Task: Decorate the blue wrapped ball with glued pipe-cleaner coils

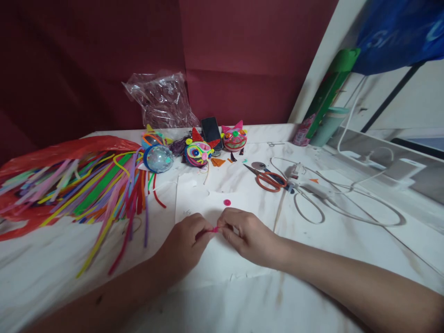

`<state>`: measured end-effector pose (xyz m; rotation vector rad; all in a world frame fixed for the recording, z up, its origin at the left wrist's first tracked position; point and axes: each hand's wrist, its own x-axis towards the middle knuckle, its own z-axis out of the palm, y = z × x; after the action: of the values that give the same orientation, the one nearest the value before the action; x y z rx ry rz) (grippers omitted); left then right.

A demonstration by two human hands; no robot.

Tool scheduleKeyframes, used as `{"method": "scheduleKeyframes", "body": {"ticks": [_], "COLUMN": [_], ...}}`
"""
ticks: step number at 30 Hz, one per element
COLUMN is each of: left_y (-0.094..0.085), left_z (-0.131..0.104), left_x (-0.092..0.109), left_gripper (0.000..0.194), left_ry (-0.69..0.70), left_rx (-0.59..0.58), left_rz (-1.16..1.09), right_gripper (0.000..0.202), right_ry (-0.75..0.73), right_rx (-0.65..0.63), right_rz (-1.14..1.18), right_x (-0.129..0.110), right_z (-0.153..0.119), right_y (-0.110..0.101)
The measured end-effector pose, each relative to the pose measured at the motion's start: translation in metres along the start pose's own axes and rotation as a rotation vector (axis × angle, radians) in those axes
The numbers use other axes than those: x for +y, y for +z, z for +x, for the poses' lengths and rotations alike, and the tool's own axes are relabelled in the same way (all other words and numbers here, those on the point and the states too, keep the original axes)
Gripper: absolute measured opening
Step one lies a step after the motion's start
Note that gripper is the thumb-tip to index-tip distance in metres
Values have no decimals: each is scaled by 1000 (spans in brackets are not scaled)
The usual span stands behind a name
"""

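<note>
My left hand (192, 238) and my right hand (244, 236) meet over a sheet of white paper (194, 189). Between their fingertips is a short pink pipe cleaner (215, 229), pinched from both sides. Just beyond my fingers a small coiled pink disc (227, 202) lies on the paper. Farther back sit a colourful ball with an animal face (197, 152) and a pink one with pointed ears (235, 137). Most of the held piece is hidden by my fingers.
Many coloured pipe cleaners (100, 185) spill from a red plastic bag (104, 142) at left, beside a clear ball (162, 158). Orange-handled scissors (270, 181) and looped white cables (308, 212) lie at right. A phone (210, 131) and clear plastic wrap (163, 101) are behind.
</note>
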<state>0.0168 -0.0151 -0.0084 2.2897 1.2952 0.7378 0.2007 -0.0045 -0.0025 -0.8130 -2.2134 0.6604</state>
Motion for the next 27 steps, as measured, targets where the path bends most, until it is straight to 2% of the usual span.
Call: {"method": "scheduleKeyframes", "body": {"ticks": [3,7,9,11,15,17,21,25,27], "left_y": [-1,1,0,-1,-6,-7,-6,-4,-4], "left_z": [-1,-2,-2,-2,-2,-1,0,1,1], "left_x": [1,0,0,2,9,13,16,15,14], "left_gripper": [17,18,18,18,16,17,18,17,17], "left_ry": [52,204,280,290,44,-51,-99,-217,-244], "left_rx": [8,21,22,32,78,97,129,99,74], "left_rz": [30,107,138,132,-37,-113,-171,-281,-288], "right_gripper": [16,17,16,15,11,11,14,19,20], "right_ry": [-57,-105,-103,-59,189,269,305,405,425], "right_rx": [-46,-102,-108,-92,-8,44,118,129,119], "right_rz": [-56,-167,-191,-152,106,210,330,590,617], "right_x": [1,1,0,-2,-6,-7,-6,-2,-2], "right_z": [-1,-4,-5,-5,-1,0,-1,-1,-1], "right_y": [1,3,4,5,3,4,11,18,18]}}
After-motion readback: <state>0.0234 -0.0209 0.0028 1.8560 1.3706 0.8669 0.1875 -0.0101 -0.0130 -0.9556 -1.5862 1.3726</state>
